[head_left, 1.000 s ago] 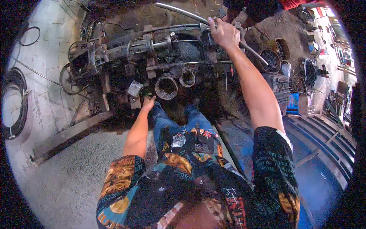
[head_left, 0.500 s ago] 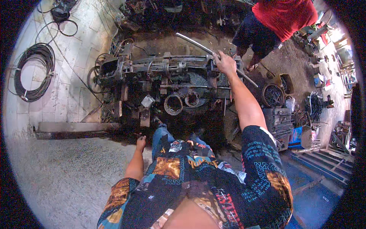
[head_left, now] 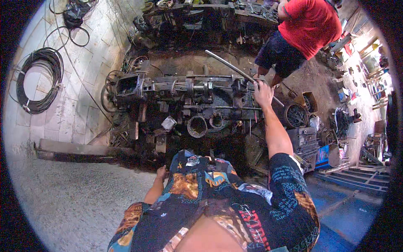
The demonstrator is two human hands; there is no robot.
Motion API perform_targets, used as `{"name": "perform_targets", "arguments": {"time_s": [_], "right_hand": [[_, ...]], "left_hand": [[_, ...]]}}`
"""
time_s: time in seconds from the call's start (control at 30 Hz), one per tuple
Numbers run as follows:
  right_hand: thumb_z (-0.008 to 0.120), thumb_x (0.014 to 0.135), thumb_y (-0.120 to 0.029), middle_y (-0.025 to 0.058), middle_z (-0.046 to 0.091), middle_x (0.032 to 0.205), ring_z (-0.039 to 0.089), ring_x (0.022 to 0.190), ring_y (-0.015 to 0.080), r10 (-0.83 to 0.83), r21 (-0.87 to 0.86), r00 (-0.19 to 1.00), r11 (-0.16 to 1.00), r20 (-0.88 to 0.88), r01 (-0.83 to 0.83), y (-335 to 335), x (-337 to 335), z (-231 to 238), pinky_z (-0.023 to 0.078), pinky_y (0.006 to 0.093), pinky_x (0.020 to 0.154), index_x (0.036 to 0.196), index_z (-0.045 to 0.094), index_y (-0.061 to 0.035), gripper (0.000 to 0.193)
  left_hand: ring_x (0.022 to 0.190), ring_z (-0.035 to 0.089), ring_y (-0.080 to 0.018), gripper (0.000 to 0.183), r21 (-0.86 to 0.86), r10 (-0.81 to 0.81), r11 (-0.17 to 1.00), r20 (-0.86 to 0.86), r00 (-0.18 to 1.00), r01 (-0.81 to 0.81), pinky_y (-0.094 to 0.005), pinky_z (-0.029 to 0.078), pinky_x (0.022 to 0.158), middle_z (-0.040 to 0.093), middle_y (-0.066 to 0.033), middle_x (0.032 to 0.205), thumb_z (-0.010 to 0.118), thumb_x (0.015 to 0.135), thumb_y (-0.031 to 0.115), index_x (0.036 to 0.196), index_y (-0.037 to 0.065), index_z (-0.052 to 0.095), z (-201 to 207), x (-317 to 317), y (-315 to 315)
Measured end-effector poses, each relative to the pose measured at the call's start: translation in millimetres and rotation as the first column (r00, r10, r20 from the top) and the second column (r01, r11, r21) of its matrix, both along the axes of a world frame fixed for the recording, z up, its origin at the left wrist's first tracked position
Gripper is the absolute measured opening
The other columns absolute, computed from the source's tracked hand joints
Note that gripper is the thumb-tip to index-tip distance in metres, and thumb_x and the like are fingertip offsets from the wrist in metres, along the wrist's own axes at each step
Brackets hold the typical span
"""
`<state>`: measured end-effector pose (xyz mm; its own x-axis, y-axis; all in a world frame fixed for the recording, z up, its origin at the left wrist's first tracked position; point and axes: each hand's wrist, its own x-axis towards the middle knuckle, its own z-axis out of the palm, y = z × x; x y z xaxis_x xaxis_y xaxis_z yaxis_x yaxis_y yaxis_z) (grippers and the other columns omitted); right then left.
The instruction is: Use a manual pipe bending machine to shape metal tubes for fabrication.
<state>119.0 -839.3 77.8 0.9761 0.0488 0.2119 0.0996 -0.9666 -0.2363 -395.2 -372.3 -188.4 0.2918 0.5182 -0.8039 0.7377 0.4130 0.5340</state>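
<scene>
My right hand is closed around a long, straight metal rod near its lower end. The rod slants from upper left to lower right, over the right end of a long, greasy metal machine that resembles a lathe. My left hand hangs low beside my body, in front of the machine. It is small and dark in the picture, so its fingers cannot be made out. Two round, dirty cans and a pale, box-shaped container sit along the machine's near side.
A person in a red shirt stands beyond the machine's right end, near a cluttered bench. A coil of black cable lies at left. On the right are a round bin of metal pieces, a grey cabinet and blue metal sheeting.
My right hand and the rod have shifted right and lower in the picture. My left hand has dropped closer to my body. The whole view has tilted, showing more of the far bench.
</scene>
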Motion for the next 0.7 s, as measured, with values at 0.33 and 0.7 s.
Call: {"name": "perform_targets", "arguments": {"time_s": [0.33, 0.7], "right_hand": [[0.038, 0.095, -0.054, 0.0166, 0.047, 0.137, 0.041, 0.130, 0.0390, -0.160, -0.074, 0.974, 0.986, -0.163, 0.149, 3, -1, -2, 0.022, 0.0649, 0.108, 0.136, 0.047, -0.0193, 0.054], [0.041, 0.094, -0.054, 0.0158, 0.045, 0.139, 0.041, 0.129, 0.0381, -0.072, 0.023, 0.983, 0.997, -0.167, 0.076, -5, 1, -7, 0.028, 0.0652, 0.103, 0.136, 0.046, -0.0181, 0.055]], "left_hand": [[0.076, 0.063, -0.0190, 0.036, -0.023, -0.140, 0.989, 0.102, 0.985, 0.143, -0.0317, 0.043, 0.049, 0.064, -0.0032, 0.091, 0.060, 0.092, 0.040, 0.099, 0.006, 0.063, 7, 59, 84], [0.066, 0.061, -0.0204, 0.035, -0.003, 0.007, 1.000, -0.076, 0.997, -0.007, -0.0352, 0.042, 0.047, 0.064, -0.0066, 0.086, 0.061, 0.092, 0.040, 0.101, 0.006, 0.062, 0, 67, 36]]}}
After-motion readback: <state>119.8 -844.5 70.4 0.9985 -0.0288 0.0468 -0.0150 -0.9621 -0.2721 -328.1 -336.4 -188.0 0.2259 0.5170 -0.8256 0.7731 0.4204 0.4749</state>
